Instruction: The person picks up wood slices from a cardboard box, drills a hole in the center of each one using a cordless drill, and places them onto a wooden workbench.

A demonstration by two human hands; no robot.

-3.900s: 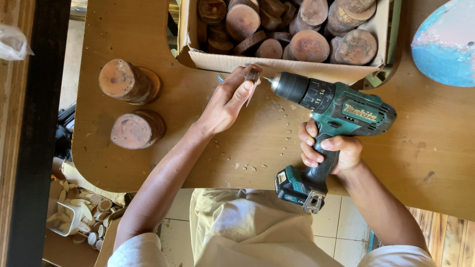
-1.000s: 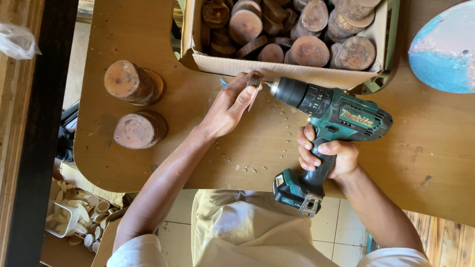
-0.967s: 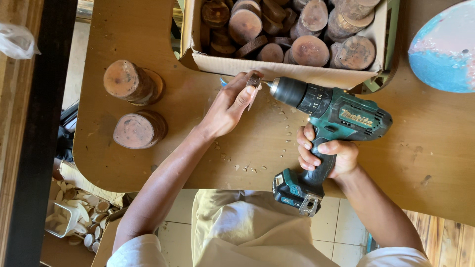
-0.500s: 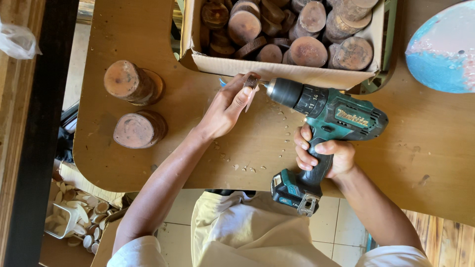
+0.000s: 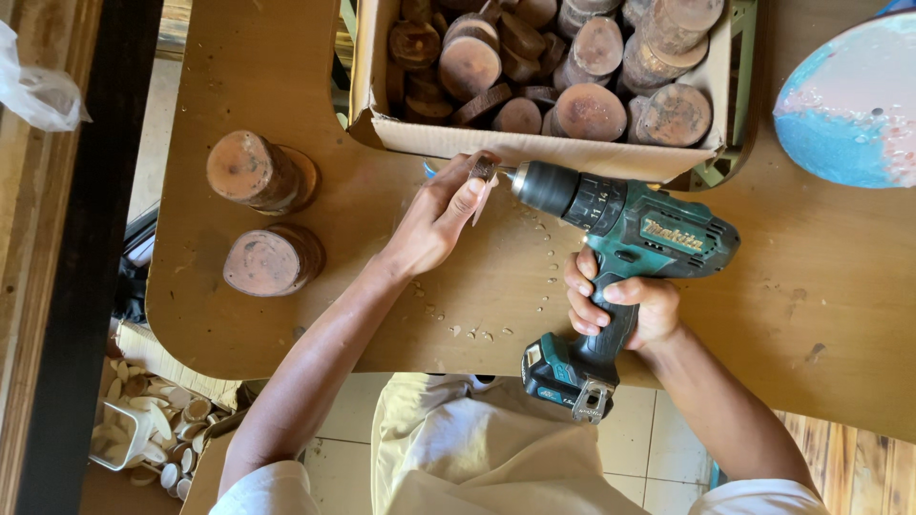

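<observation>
My right hand [image 5: 620,305] grips the handle of a teal and black cordless drill [image 5: 620,234] that points left over the wooden table [image 5: 801,315]. Its tip meets a small wood slice [image 5: 484,170], stood on edge and pinched between the fingers of my left hand [image 5: 441,217]. The slice sits just in front of a cardboard box [image 5: 534,148] filled with several round wood slices [image 5: 592,110]. Pale wood chips [image 5: 477,334] lie scattered on the table under the drill.
Two stacks of wood slices [image 5: 262,172] [image 5: 272,259] stand at the table's left. A round blue and pink painted board [image 5: 849,105] lies at the far right. A tray of small pale wood pieces [image 5: 143,429] sits on the floor at lower left. A plastic bag [image 5: 38,91] rests at far left.
The drill and both hands have shifted only slightly against the box; the small slice stays pinched at the drill's tip.
</observation>
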